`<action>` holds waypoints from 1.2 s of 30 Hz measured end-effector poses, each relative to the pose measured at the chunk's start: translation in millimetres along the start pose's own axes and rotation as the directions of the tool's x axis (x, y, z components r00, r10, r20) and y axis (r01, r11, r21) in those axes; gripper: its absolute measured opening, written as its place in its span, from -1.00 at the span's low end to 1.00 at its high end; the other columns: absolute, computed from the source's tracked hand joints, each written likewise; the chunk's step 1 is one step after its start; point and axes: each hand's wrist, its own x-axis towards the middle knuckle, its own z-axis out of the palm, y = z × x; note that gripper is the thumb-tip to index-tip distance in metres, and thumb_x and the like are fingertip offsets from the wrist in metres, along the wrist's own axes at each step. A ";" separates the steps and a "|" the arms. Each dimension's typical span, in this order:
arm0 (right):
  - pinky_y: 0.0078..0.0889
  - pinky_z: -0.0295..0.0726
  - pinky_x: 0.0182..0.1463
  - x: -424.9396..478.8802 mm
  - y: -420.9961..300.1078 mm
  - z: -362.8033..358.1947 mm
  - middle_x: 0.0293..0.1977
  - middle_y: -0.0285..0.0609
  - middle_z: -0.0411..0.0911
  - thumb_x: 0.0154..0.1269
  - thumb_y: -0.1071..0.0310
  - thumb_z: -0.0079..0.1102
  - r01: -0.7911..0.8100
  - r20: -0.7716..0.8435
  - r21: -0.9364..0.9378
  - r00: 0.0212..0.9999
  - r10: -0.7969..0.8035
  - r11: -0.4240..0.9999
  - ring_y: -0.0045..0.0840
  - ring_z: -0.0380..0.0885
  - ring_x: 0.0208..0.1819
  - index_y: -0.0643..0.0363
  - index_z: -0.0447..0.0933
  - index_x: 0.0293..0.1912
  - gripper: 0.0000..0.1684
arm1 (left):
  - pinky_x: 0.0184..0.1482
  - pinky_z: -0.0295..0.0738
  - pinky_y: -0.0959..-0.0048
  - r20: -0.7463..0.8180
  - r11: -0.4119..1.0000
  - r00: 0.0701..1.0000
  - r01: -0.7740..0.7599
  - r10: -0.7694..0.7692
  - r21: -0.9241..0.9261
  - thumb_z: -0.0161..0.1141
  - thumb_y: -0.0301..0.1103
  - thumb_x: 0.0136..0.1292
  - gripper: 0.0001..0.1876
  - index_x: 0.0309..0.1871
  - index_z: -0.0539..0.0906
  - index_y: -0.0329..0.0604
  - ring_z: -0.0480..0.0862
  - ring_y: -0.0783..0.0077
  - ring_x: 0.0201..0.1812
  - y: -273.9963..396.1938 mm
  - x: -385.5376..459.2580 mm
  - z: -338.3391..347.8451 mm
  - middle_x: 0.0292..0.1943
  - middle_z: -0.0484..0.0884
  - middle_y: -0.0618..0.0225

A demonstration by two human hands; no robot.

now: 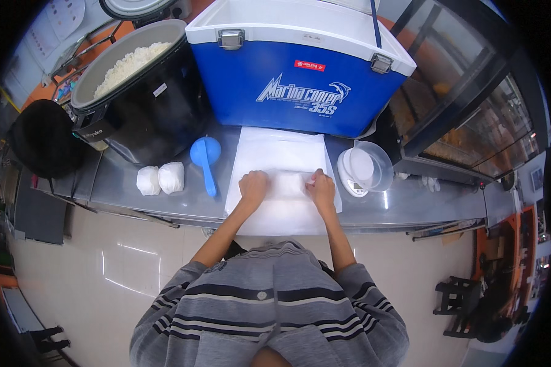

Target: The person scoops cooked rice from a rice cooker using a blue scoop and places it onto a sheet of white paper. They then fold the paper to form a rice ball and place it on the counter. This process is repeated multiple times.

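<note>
On a stack of white wrapping paper (275,147), my left hand (254,186) and my right hand (321,187) grip the two ends of a folded white paper packet (289,184). Its contents are hidden by the paper. The fingers of both hands are curled in at the packet's ends. Left of the paper lies a blue rice scoop (205,153), its handle towards me. Farther left, two finished white paper packets (171,178) sit side by side, touching. To the right stands a white kitchen scale (357,187) with a clear plastic bowl (382,167) tilted on it.
A large black rice cooker (151,114) full of white rice (131,66) stands at the back left, lid raised. A blue cooler box (298,87) blocks the back of the steel counter (115,183). At the right is a glass food display case (477,128).
</note>
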 end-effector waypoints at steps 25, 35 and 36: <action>-0.41 0.38 -0.43 7.4 26.2 13.0 -0.56 -0.18 0.34 -0.28 0.67 0.14 0.543 -0.152 0.179 0.839 -0.522 0.821 -0.37 0.39 -0.47 0.28 0.38 -0.64 -0.85 | -0.25 0.37 0.34 -0.278 0.820 0.824 -0.547 0.493 -0.167 0.09 -0.55 -0.11 -0.92 -0.48 0.54 -0.19 0.48 0.28 -0.30 -36.5 2.4 16.2 -0.40 0.48 0.26; -0.31 0.36 -0.02 -1.8 32.4 -51.3 -0.13 -0.07 0.40 -0.10 0.46 0.08 0.839 0.248 0.049 0.516 -0.820 0.542 -0.28 0.38 -0.14 0.27 0.42 -0.13 -0.59 | 0.02 0.36 0.32 -0.042 0.625 0.625 -0.780 0.780 0.000 0.06 -0.38 -0.01 -0.68 -0.14 0.51 -0.27 0.48 0.24 -0.07 -43.7 -24.6 -18.8 -0.14 0.49 0.21; -0.30 0.36 -0.02 -1.2 34.0 -51.9 -0.12 -0.07 0.40 -0.09 0.45 0.08 0.851 0.267 0.047 0.494 -0.828 0.523 -0.29 0.38 -0.13 0.26 0.42 -0.13 -0.60 | 0.00 0.39 0.34 -0.040 0.610 0.609 -0.792 0.792 0.024 0.07 -0.37 -0.01 -0.68 -0.15 0.51 -0.27 0.49 0.25 -0.06 -42.7 -26.0 -21.6 -0.13 0.50 0.20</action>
